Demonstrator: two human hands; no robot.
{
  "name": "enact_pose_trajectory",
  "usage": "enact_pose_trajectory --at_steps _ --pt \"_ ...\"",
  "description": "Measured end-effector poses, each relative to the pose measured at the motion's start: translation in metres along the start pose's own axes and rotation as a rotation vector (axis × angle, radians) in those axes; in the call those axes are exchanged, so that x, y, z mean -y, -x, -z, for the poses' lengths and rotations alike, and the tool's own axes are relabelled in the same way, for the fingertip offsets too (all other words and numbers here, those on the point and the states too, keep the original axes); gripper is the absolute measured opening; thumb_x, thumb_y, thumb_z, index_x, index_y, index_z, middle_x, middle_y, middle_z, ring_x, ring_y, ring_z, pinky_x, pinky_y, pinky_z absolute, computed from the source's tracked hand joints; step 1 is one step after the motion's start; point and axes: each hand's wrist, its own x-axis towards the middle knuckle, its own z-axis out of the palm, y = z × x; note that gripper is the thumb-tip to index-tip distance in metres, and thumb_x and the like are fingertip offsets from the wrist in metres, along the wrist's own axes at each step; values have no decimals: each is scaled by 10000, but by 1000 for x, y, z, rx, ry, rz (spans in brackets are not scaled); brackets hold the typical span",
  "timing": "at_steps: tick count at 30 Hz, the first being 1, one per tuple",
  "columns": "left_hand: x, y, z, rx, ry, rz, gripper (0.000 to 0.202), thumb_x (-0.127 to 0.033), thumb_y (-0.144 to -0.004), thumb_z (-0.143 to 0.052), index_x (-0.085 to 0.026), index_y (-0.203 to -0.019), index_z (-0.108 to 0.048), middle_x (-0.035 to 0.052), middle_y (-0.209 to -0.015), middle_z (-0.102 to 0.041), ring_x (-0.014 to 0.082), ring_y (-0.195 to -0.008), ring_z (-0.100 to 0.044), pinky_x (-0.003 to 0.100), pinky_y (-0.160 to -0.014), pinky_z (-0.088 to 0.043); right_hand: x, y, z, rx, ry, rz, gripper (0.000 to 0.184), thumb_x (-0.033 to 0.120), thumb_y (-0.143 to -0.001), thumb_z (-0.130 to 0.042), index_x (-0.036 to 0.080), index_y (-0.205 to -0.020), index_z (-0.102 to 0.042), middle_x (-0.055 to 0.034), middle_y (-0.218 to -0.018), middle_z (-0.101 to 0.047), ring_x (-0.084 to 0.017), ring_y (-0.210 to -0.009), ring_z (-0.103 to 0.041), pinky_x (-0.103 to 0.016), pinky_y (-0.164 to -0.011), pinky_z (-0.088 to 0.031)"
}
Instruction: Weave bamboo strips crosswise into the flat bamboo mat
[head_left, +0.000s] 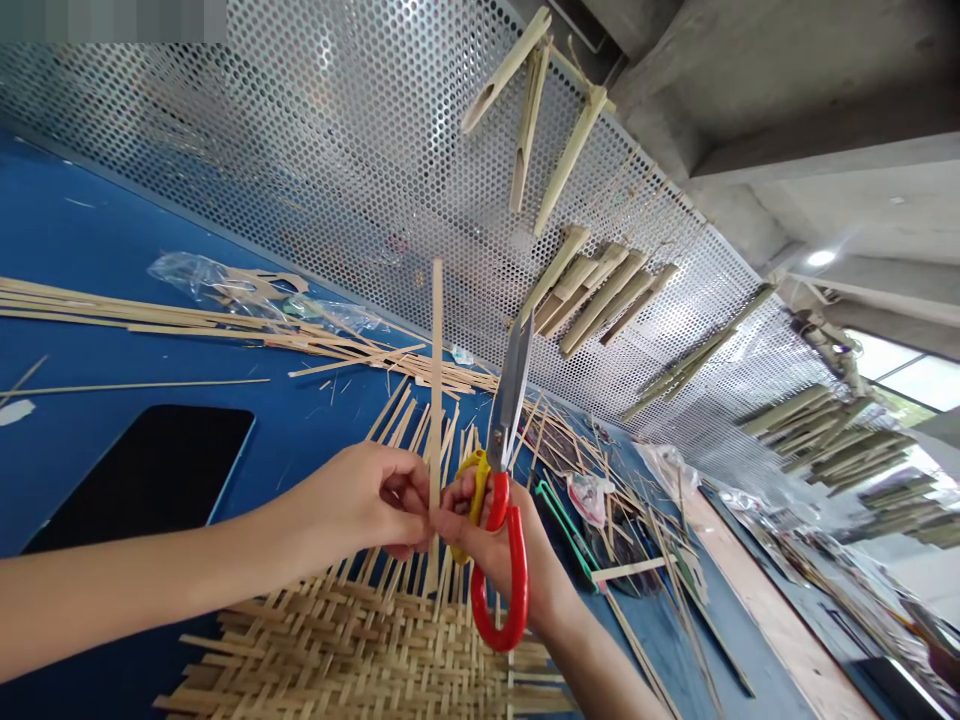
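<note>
Where the mat (352, 655) lies nearest you on the blue tabletop (82, 230), its loose ends fan out under your hands. Your left hand (367, 500) is closed, thumb and fingers pinching one strip (436, 370) low down, so that it stands upright, clear of the other ends, its foot reaching the mat's edge. Your right hand (499, 545) sits just beside it, fingertips touching the same strip, and grips the red and yellow handles of the scissors (506, 470). The blades are shut and point up and away, which seems to keep the edges off your fingers while both hands steady the strip. Left of your forearm a dark phone (142, 475) lies flat, well apart from the weave. Beyond, a bundle (172, 318) of long strips and a bag (187, 272) lie across the tabletop, and bamboo pieces (592, 290) hang on the perforated panel (322, 130) behind.
</note>
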Motion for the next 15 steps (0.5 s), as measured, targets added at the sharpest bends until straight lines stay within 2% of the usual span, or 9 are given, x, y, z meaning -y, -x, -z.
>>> enact_pose_trajectory --at_steps 5,10,15 --pt "3 4 -5 116 -20 86 237 -392 -690 -676 -174 -686 -584 25 -659 -695 171 -596 -693 262 -578 -546 -6 -2 0 5 -26 55 328 250 -634 -802 229 -732 -489 40 -710 -562 -142 -683 -532 -288 -668 -449" --pt "9 7 -10 109 -105 81 242 -407 -660 -615 -167 -658 -579 25 -615 -657 186 -577 -686 282 -560 -557 -13 0 0 15 -2 -31 329 232 -609 -792 220 -740 -490 56 -688 -542 -119 -630 -490 -281 -644 -422" --pt "5 11 -13 113 -112 80 196 -362 -647 -552 -166 -636 -563 23 -614 -650 170 -569 -670 267 -551 -545 -14 3 -4 15 -14 6 343 257 -626 -766 238 -724 -438 72 -650 -500 -114 -588 -450 -278 -607 -418"
